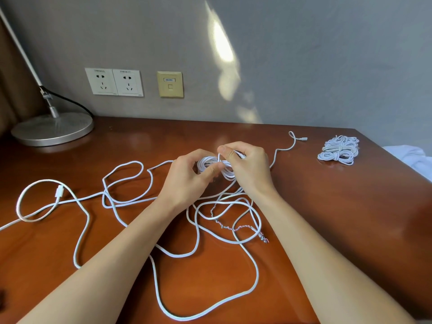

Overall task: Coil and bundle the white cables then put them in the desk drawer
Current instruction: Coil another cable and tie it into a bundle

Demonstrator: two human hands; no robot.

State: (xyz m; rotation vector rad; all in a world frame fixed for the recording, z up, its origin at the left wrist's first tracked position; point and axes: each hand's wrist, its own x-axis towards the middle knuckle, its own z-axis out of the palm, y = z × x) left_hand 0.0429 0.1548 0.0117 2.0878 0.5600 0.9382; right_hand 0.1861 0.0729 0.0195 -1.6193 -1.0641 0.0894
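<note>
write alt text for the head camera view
The left hand and right hand grip a coil of white cable over a wooden desk strewn with loose cable. A finished bundle lies far right, a lamp base far left.

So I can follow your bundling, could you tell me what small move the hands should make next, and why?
Probably pass the strand once more round the coil: the left hand holds the coil, the right hand pinches the strand above it, and the wrap looks unfinished.

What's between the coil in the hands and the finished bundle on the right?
Head view: a loose cable tail runs from behind the right hand, which grips the coil, to its plug; then bare desk up to the finished bundle.
</note>
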